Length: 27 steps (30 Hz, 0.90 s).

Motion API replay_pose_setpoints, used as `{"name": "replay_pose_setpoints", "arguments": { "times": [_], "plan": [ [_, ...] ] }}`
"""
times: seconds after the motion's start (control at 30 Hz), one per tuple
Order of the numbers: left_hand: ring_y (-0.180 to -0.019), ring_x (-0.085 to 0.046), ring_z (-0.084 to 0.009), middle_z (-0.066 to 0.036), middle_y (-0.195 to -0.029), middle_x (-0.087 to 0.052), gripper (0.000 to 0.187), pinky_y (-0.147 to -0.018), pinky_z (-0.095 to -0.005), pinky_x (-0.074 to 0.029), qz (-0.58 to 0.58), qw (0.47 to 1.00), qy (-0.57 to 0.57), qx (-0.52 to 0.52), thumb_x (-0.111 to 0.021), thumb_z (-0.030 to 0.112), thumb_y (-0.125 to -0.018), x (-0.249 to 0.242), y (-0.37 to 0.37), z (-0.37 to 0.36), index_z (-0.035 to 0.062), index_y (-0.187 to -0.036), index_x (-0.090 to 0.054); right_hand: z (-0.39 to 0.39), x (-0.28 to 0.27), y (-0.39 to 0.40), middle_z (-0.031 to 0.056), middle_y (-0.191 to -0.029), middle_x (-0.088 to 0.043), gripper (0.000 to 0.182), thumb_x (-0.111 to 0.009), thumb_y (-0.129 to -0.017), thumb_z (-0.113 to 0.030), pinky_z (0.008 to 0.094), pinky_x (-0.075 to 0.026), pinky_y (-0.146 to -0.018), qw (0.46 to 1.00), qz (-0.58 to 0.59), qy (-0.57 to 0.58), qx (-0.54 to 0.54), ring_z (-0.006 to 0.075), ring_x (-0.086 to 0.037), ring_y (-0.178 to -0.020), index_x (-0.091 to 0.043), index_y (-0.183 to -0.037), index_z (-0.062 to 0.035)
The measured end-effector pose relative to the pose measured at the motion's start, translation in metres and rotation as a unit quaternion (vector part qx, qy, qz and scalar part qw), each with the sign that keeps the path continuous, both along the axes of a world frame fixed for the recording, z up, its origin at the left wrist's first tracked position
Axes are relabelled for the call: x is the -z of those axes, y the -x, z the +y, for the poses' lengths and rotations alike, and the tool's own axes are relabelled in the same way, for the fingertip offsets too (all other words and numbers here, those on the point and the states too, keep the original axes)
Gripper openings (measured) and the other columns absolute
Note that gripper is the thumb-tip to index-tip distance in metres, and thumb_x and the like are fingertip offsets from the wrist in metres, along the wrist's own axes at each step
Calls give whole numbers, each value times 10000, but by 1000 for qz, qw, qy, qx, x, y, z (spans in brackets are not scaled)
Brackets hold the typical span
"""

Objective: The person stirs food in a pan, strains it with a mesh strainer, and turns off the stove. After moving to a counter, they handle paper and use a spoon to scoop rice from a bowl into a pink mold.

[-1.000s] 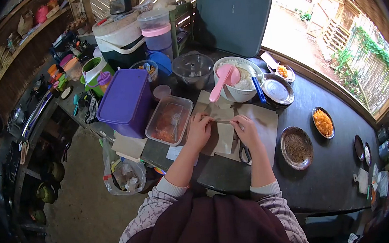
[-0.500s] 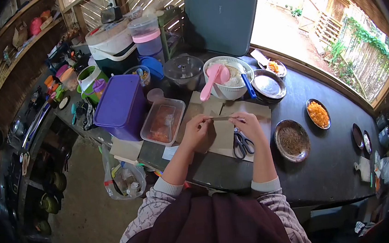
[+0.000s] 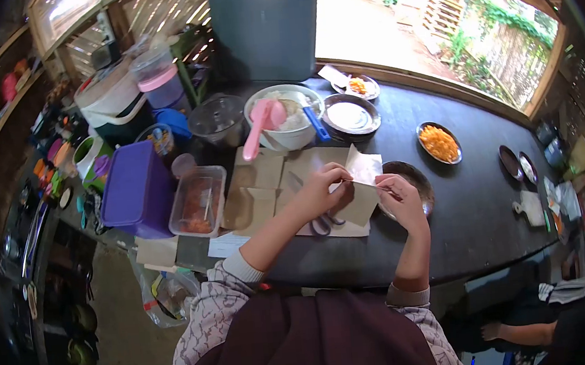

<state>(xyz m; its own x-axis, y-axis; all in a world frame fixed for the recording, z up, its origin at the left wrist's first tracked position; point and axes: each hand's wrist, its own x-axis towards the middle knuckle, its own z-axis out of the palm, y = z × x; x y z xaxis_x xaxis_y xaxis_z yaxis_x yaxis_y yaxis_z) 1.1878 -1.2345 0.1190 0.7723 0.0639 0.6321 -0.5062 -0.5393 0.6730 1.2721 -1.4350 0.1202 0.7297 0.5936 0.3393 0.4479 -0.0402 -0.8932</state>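
Note:
Between both hands is a piece of wrapping paper [image 3: 366, 167], its upper part pale and glossy, its lower part brown. My left hand [image 3: 328, 188] pinches its left edge, and my right hand [image 3: 402, 201] pinches the right side. Beneath the hands lie brown paper sheets [image 3: 249, 208], with dark-handled scissors [image 3: 320, 227] on them, partly covered by my left forearm. A round brown bowl [image 3: 417, 175] stands behind my right hand, which hides part of it.
Behind the paper stand a white rice tub [image 3: 287, 138] with a pink scoop [image 3: 254, 138] and stacked plates [image 3: 349, 116]. A food container [image 3: 198, 203] and purple box [image 3: 134, 189] are left; an orange food dish [image 3: 440, 143] is right. Another person's arm [image 3: 525, 333] shows lower right.
My view has turned to the right. Both hands have moved right, off the scissors toward the brown bowl, and the paper now stands up with its pale face showing. Another person's arm has appeared.

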Motion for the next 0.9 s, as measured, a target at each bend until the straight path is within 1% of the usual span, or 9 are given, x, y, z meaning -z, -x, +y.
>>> {"name": "replay_pose_setpoints", "arguments": {
  "times": [0.07, 0.17, 0.33, 0.47, 0.6, 0.67, 0.77, 0.83, 0.9],
  "plan": [
    [-772, -586, -292, -141, -859, -574, 114, -692, -339, -473, 5, 999, -33, 41, -560, 34, -742, 5, -25, -14, -1, -849, -579, -20, -1, -10, 53, -1022, -570, 71, -564, -796, 20, 221, -438, -777, 998, 13, 51, 41, 90, -544, -902, -551, -865, 14],
    [-782, -582, -294, -141, -858, -567, 130, -704, -342, -474, 5, 996, -62, 58, -565, 34, -726, 15, -55, -36, 8, -853, -573, -46, 9, -31, 69, -1039, -569, 67, -562, -794, 15, 235, -434, -801, 995, 73, 14, 73, 102, -546, -927, -546, -860, 21],
    [-790, -576, -320, -152, -872, -558, 121, -705, -356, -476, 88, 992, -62, 73, -563, 39, -729, 36, -86, -68, 7, -846, -565, -74, 29, -61, 79, -988, -598, 89, -562, -775, -9, 238, -452, -767, 992, 74, 6, 106, 111, -569, -864, -572, -855, 27],
    [-787, -574, -333, -163, -870, -555, 116, -698, -366, -476, 96, 991, -70, 66, -557, 44, -739, 57, -103, -82, 0, -845, -562, -84, 52, -79, 80, -978, -610, 103, -572, -761, -31, 241, -464, -720, 988, 64, 41, 137, 106, -574, -823, -580, -852, 20],
    [-773, -570, -343, -175, -867, -552, 103, -689, -374, -475, 86, 994, -64, 35, -546, 49, -749, 70, -108, -91, -7, -833, -563, -78, 58, -79, 63, -902, -630, 104, -587, -740, -29, 255, -472, -647, 977, 24, 90, 190, 109, -586, -733, -581, -827, 26],
    [-765, -569, -347, -179, -866, -551, 96, -685, -374, -477, 91, 994, -64, 18, -541, 50, -753, 75, -109, -91, -12, -823, -562, -74, 54, -76, 98, -866, -624, 109, -595, -732, -28, 273, -476, -653, 968, -100, 108, 203, 157, -599, -710, -586, -824, 28],
    [-803, -565, -304, -124, -869, -557, 84, -696, -398, -449, 101, 991, -81, 14, -557, 95, -751, 75, -106, -89, 30, -798, -581, -72, 50, -72, 129, -829, -608, 113, -604, -725, -27, 297, -478, -661, 957, -132, 145, 216, 220, -601, -702, -596, -825, 25],
    [-865, -541, -223, -39, -863, -553, 68, -752, -420, -378, 75, 971, -210, -87, -576, 158, -742, 72, -102, -89, 103, -766, -609, -73, 50, -70, 132, -814, -603, 115, -604, -723, -21, 301, -478, -654, 954, -124, 161, 222, 234, -598, -690, -598, -827, 27],
    [-885, -521, -192, -7, -856, -545, 62, -780, -429, -332, 89, 966, -224, -95, -581, 182, -737, 71, -102, -88, 139, -754, -622, -73, 51, -71, 135, -799, -598, 117, -605, -721, -16, 305, -477, -646, 950, -117, 175, 231, 248, -595, -678, -600, -829, 28]
  ]
}}
